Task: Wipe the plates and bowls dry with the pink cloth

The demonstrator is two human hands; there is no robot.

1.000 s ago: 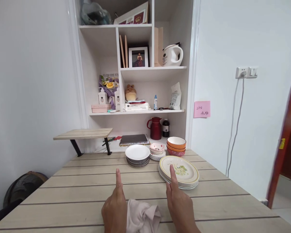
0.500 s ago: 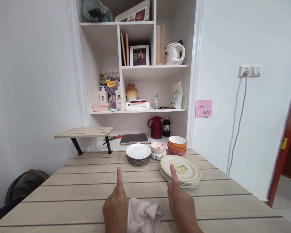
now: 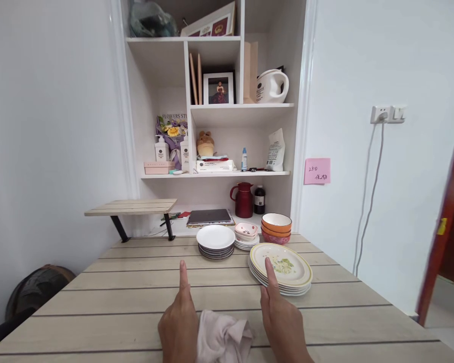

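My left hand (image 3: 179, 322) is held over the front of the table, its index finger pointing forward and its other fingers mostly hidden beneath. My right hand (image 3: 283, 317) mirrors it, index finger stretched out and thumb showing at its left side. Neither holds anything that I can see. Between them lies a crumpled pale pink cloth (image 3: 223, 337), its left edge next to my left hand; whether they touch I cannot tell. The right fingertip overlaps the view of a stack of yellow-rimmed plates (image 3: 295, 272) with a green leaf pattern.
Farther back stand a stack of white plates (image 3: 215, 237), small pink dishes (image 3: 245, 231) on saucers and orange bowls (image 3: 276, 227). Behind are a dark red jug (image 3: 244, 200), a laptop (image 3: 209, 216) and white shelves (image 3: 242, 107). A small raised wooden stand (image 3: 132, 206) is at the left.
My hands keep nearly the same pose, shifted very slightly left. The view has tilted a little upward. The cloth and dishes stay where they were.
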